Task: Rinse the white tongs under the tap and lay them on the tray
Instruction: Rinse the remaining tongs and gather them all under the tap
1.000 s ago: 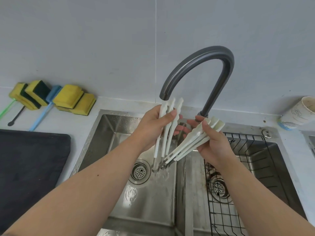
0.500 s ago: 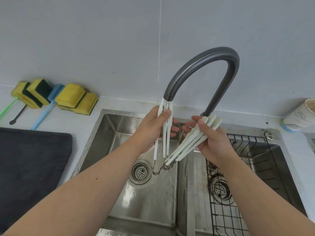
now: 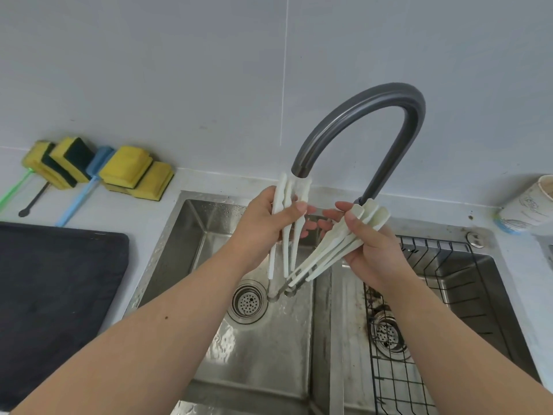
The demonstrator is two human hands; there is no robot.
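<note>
White tongs [image 3: 294, 259] with several long flat arms are spread into a V over the left sink basin. My left hand [image 3: 263, 229] grips one bundle of arms, held almost upright with its tops right under the spout of the dark grey tap [image 3: 353, 115]. My right hand [image 3: 371, 250] grips the other bundle, slanting down to the left. The two bundles meet at metal tips low over the basin, where water runs. The dark tray [image 3: 59, 295] lies flat on the counter at the left.
A double steel sink [image 3: 335, 339] has a drain [image 3: 248, 301] in the left basin and a black wire rack [image 3: 434, 295] in the right one. Yellow sponges [image 3: 131, 172] and brushes lean on the back wall at the left. A paper cup [image 3: 529, 208] lies on the counter at the right.
Both hands have shifted slightly while holding the tongs. The upright bundle in my left hand has risen, so its tops now sit right under the spout.
</note>
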